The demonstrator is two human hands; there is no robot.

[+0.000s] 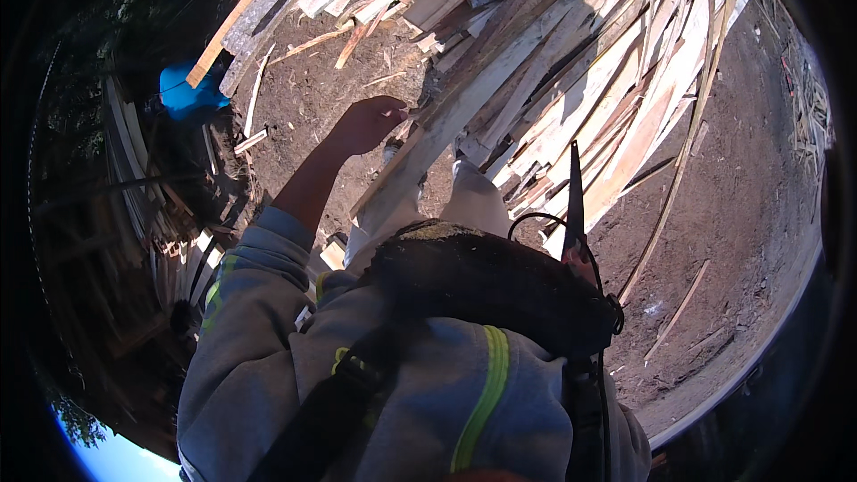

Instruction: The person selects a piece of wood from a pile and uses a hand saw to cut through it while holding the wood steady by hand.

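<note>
- Fingers [395,111] of the left hand [368,125] are curled at the edge of a long board [455,116]; whether it is clamped cannot be told.
- The long board is slanted toward piled planks [629,129].
- Beneath a dark, pointed blade [576,192], the right hand [580,263] is mostly hidden; its grip cannot be told.

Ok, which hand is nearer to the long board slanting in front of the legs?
Left. The left hand is at the left edge of the long board, contact unclear; the right hand is farther off, to its right, at the base of a dark blade.
</note>
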